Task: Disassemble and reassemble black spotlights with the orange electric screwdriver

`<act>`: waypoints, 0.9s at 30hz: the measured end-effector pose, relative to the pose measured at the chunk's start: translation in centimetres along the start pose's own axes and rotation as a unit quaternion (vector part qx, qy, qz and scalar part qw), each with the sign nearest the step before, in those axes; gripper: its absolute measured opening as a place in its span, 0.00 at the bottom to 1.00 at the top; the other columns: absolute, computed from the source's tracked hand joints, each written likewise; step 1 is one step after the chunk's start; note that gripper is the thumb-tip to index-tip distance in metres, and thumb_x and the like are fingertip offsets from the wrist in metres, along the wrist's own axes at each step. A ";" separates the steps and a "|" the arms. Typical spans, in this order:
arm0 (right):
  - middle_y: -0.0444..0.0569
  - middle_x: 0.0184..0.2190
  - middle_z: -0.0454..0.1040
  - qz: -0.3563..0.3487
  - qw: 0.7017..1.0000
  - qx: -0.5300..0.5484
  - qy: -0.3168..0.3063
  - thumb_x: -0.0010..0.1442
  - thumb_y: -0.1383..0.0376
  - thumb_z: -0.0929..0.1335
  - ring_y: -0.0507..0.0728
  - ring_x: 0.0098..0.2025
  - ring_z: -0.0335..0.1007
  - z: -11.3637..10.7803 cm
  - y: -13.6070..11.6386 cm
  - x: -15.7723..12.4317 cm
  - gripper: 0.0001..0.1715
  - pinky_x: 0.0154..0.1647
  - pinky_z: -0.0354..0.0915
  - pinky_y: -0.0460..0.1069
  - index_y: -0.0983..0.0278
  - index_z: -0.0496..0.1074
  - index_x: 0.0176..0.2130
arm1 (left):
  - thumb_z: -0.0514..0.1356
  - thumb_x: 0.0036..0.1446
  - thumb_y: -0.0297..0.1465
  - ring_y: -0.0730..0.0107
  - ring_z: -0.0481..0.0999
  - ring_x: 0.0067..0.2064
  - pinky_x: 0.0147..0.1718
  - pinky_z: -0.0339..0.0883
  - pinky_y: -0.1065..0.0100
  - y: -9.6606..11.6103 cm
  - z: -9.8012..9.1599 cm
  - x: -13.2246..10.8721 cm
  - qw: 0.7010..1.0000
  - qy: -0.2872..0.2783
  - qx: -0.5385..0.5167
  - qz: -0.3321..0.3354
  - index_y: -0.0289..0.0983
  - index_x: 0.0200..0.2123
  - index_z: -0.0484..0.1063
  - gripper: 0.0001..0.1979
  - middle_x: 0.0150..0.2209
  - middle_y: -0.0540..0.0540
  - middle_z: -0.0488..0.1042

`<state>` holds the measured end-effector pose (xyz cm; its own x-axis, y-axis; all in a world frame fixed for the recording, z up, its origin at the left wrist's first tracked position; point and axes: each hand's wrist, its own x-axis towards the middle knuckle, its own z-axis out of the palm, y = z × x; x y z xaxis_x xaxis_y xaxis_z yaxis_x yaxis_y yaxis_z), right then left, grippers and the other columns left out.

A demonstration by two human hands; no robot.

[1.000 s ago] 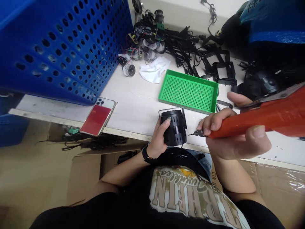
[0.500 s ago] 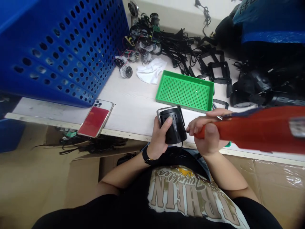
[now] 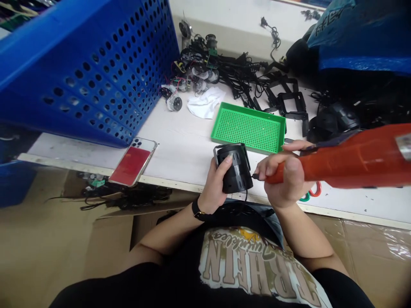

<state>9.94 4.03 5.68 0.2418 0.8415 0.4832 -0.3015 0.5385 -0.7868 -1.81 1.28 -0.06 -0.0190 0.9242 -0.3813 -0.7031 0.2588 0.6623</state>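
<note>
My left hand [image 3: 214, 187] is wrapped round a black slotted cylinder housing [image 3: 236, 170], holding it at the near edge of the white table [image 3: 183, 141]. My right hand [image 3: 285, 177] grips an orange electric screwdriver [image 3: 346, 160] that stretches off to the right. Its dark bit touches the right side of the housing. A thin black wire hangs from the housing toward my lap.
A green perforated tray [image 3: 248, 128] lies just behind the housing. A phone in a red case [image 3: 133, 161] overhangs the table edge at left, below a large blue perforated crate [image 3: 86, 68]. Small motors, black cables and black brackets [image 3: 289, 102] crowd the back.
The screwdriver came in from the right until its bit reached the housing's side; my left hand kept its grip. The view shifted slightly.
</note>
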 end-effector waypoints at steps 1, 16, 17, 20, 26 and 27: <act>0.32 0.17 0.65 -0.015 1.000 0.001 -0.003 0.66 0.55 0.73 0.49 0.12 0.60 0.0 -0.2 -0.1 0.11 0.15 0.67 0.46 0.56 0.72 0.44 | 0.73 0.57 0.45 0.64 0.80 0.40 0.43 0.75 0.62 0.1 0.2 -0.2 1.000 0.015 0.014 0.009 0.41 0.51 0.74 0.24 0.41 0.48 0.79; 0.34 0.19 0.67 -0.064 0.996 0.046 -0.029 0.67 0.61 0.70 0.50 0.15 0.64 -1.1 -0.1 -0.7 0.10 0.20 0.71 0.47 0.59 0.75 0.49 | 0.72 0.57 0.47 0.64 0.79 0.40 0.40 0.77 0.63 -0.1 0.5 -0.6 0.997 0.029 0.044 0.048 0.40 0.51 0.73 0.25 0.42 0.47 0.77; 0.34 0.19 0.68 -0.065 0.996 0.038 -0.037 0.68 0.60 0.70 0.51 0.16 0.65 -1.3 -0.2 -0.7 0.11 0.20 0.72 0.48 0.59 0.75 0.49 | 0.72 0.58 0.47 0.64 0.79 0.40 0.40 0.77 0.63 -0.1 0.5 -0.6 0.998 0.029 0.041 0.049 0.40 0.51 0.73 0.24 0.42 0.47 0.78; 0.37 0.22 0.72 -0.061 0.995 0.012 -0.080 0.68 0.61 0.70 0.53 0.20 0.71 -2.0 -0.4 -0.9 0.13 0.25 0.75 0.51 0.58 0.74 0.52 | 0.73 0.56 0.46 0.66 0.79 0.39 0.39 0.77 0.65 -0.3 0.5 -0.5 0.996 0.041 0.041 0.067 0.41 0.50 0.73 0.24 0.41 0.48 0.78; 0.37 0.21 0.70 -0.051 0.996 0.019 -0.069 0.66 0.62 0.71 0.54 0.19 0.69 -2.2 -0.4 -0.9 0.10 0.22 0.74 0.52 0.57 0.76 0.49 | 0.75 0.54 0.45 0.67 0.79 0.40 0.38 0.77 0.67 -0.3 0.9 -0.6 0.993 0.061 0.050 0.086 0.42 0.50 0.74 0.25 0.42 0.49 0.77; 0.37 0.20 0.68 -0.051 0.997 0.023 -0.061 0.66 0.62 0.71 0.53 0.18 0.67 -2.0 -0.4 -0.8 0.10 0.21 0.73 0.52 0.57 0.77 0.48 | 0.75 0.54 0.45 0.67 0.79 0.40 0.38 0.78 0.66 -0.2 1.0 -0.7 0.994 0.060 0.051 0.081 0.42 0.50 0.74 0.25 0.42 0.49 0.77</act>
<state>11.73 3.05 4.82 0.1599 0.7800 0.6049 -0.3241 0.6203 -0.7142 -0.93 0.89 0.66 -0.2151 0.9178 -0.3337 -0.6089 0.1411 0.7806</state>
